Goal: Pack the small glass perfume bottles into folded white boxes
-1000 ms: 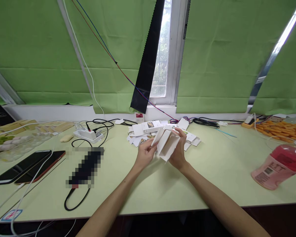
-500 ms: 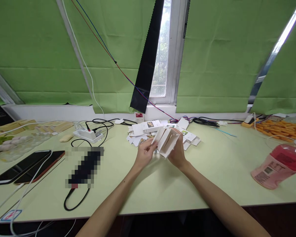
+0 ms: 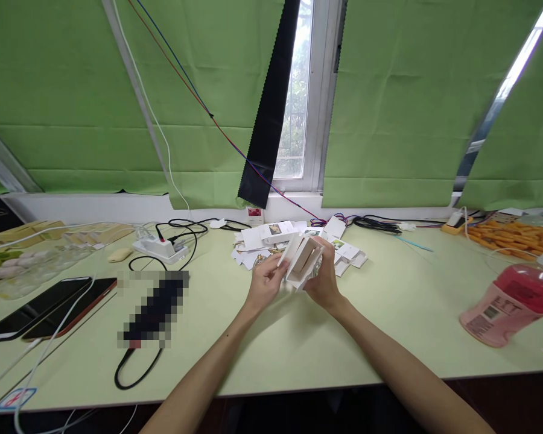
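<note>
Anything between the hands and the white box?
Left hand: nothing visible, it touches the white box directly. Right hand: a clear, shiny item shows between it and the box; can't tell whether it's held.

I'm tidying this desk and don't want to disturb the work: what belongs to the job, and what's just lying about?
Part of the job:
open white box, between left hand and right hand
clear shiny thing by the right hand, mostly hidden
likely the white cartons behind

Just lying about, it seems:
phones
power strip
pink bottle
black cables
</note>
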Motion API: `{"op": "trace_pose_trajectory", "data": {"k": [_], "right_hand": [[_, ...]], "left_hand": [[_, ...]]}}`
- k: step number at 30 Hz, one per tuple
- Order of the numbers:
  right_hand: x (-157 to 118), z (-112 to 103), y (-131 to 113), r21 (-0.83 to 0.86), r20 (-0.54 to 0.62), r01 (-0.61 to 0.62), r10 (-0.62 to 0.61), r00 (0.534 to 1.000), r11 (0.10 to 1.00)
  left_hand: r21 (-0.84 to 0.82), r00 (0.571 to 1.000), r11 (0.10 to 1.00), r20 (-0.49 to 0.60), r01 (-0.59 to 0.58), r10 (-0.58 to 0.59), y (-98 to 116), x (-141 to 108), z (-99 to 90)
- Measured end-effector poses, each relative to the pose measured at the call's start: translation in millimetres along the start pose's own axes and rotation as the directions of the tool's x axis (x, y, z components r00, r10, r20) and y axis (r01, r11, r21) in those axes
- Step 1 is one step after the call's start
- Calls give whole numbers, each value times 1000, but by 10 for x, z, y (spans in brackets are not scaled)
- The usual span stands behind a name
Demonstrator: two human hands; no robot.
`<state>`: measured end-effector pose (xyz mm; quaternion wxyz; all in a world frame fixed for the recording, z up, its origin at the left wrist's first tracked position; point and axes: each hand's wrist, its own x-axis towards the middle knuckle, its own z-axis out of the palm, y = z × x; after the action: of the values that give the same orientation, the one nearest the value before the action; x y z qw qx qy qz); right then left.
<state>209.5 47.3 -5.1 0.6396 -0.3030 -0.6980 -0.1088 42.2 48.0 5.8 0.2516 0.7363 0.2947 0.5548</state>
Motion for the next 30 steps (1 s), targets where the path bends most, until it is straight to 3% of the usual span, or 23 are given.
{"op": "trace_pose_trajectory", "data": {"k": [30], "right_hand": [[-14, 13, -38, 24, 34, -46, 45, 998, 999]], "left_hand": [[-13, 1000, 1000, 1, -3, 3, 55, -8, -1]]}}
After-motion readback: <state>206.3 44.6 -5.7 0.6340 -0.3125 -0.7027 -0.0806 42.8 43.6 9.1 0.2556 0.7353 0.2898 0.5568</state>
